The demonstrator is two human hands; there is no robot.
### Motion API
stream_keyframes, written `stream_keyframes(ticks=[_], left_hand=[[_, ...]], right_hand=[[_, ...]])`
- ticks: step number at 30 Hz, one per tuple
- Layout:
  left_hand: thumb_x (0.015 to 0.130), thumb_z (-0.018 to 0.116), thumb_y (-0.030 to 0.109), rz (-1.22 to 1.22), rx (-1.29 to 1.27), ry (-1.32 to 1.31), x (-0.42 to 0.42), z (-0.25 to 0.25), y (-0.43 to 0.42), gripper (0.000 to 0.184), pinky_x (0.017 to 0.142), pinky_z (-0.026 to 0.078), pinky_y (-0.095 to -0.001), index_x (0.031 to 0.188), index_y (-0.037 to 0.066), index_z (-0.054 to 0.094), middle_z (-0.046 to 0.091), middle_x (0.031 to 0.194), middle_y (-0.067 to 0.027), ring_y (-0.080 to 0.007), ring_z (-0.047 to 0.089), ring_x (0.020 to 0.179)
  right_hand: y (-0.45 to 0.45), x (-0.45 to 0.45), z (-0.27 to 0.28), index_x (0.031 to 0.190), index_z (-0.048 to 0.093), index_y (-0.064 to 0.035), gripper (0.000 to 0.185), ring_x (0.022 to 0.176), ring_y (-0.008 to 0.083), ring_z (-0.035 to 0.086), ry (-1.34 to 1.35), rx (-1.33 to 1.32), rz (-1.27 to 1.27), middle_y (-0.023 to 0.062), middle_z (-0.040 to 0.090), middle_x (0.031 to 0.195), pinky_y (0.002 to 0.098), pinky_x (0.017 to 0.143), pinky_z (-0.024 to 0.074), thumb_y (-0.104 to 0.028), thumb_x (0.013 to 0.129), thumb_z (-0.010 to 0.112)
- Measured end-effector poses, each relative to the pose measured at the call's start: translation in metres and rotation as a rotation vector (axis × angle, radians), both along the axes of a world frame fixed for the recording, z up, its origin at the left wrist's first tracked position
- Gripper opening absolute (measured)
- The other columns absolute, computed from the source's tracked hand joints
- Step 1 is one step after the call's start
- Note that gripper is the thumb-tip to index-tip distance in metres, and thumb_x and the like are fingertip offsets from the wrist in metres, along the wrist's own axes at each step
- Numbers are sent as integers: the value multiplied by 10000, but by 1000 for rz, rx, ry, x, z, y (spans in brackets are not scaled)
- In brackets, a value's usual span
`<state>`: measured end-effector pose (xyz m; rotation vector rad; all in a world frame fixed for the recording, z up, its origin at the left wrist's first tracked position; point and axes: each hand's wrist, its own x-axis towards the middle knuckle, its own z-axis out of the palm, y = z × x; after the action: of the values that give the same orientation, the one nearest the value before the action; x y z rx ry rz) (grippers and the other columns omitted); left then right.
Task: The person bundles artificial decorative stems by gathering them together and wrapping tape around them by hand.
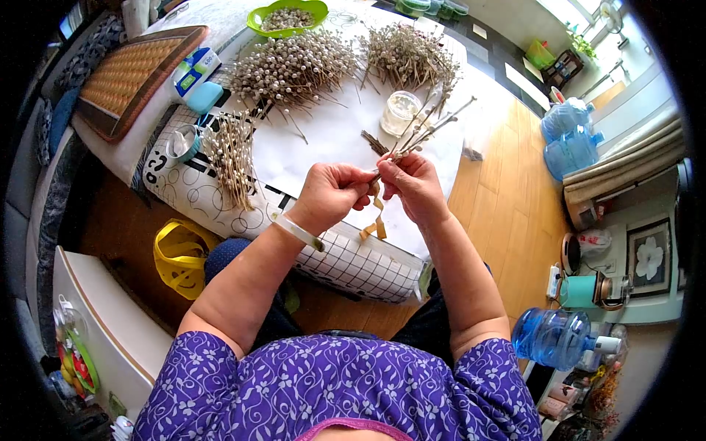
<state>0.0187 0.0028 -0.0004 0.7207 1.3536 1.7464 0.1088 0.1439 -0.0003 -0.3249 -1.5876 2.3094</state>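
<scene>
Above the white sheet (309, 151) on the table, my right hand (415, 187) pinches a small bunch of thin brown stems (434, 128) that fan out to the upper right. My left hand (331, 192) is closed with its fingertips against the stems' lower end, and a strip of tan tape (379, 220) hangs curled beneath the two hands. Whether the left fingers grip tape or stem is hidden. Just beyond the hands stand a clear round jar (402, 112) and a few dark short sticks (373, 142).
Dried round-headed stems lie in a large pile (294, 70), a second pile (412, 59) and a smaller bunch (229, 158). A green bowl (287, 18) holds loose heads. Left are a small tin (182, 142) and tissue pack (195, 71). Below hangs a yellow bag (180, 257).
</scene>
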Motion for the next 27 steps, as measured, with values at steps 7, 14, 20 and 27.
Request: stream_keyframes(ticks=[7,14,20,27], left_hand=[[794,569,29,61,-65,163,1,-1,-1,135,560,471,-203,911,-25,608,618,747,-62,-83,556,608],[785,594,54,97,-47,312,4,-2,-1,122,553,471,-204,866,-35,609,612,703,-54,-83,554,591],[773,601,46,32,-94,123,-5,0,-1,98,540,459,-202,825,-37,610,603,678,-48,-80,543,582],[767,591,33,127,-143,555,-2,-3,-4,75,526,434,-195,806,-25,618,594,662,-36,-67,523,583]], right_hand=[[-3,0,1,865,562,-5,145,496,77,501,-33,-9,-129,31,546,640,194,450,444,-114,784,611],[-2,1,-1,835,565,-2,156,517,87,514,-37,-59,-95,39,556,649,213,466,450,-133,774,623],[-4,-2,-4,834,566,-8,151,526,91,522,-41,-44,-85,40,562,658,220,472,460,-130,770,627],[-12,-3,-6,843,557,-10,162,534,90,529,-24,-44,-126,40,568,671,219,472,460,-129,765,634]])
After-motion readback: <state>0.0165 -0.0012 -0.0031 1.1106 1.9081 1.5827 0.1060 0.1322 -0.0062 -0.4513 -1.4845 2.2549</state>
